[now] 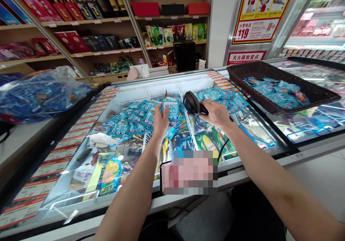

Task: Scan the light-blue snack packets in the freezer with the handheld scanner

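My left hand (161,119) grips a small blue packet (171,109) by its edge, thumb on top, with its barcode side facing up. My right hand (217,112) is wrapped around the handle of a black barcode scanner (191,103), whose head points left toward the packet, a short gap away. A black cable hangs below that hand. Many matching blue packets (129,118) are heaped on the freezer's glass to the left, and another pile (215,94) lies behind the scanner.
A brown basket (269,106) with more blue packets stands on the freezer at the right. At left sits a clear plastic bag (43,93) of blue packages. A phone (165,178), partly blurred out, lies at the front edge. Ice-cream packs (110,174) show under the glass.
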A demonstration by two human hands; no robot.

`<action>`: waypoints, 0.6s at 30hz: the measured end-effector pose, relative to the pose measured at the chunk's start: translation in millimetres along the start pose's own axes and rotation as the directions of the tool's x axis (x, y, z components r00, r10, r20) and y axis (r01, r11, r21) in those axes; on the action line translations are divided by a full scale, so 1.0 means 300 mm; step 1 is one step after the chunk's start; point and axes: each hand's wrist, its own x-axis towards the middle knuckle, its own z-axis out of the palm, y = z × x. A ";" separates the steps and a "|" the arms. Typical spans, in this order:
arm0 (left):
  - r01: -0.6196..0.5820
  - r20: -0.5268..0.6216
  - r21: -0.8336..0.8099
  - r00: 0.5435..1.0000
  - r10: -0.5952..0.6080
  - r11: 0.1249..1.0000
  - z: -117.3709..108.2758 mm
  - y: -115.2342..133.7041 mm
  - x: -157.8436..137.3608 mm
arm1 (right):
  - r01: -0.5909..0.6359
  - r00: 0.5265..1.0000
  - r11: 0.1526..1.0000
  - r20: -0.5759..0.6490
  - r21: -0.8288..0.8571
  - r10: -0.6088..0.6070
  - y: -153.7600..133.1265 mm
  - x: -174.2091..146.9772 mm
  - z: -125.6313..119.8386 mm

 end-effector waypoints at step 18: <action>0.007 0.025 -0.088 1.000 -0.005 0.996 -0.018 0.084 -0.026 | 0.055 0.998 0.997 0.033 0.048 -0.056 -0.007 0.000 -0.009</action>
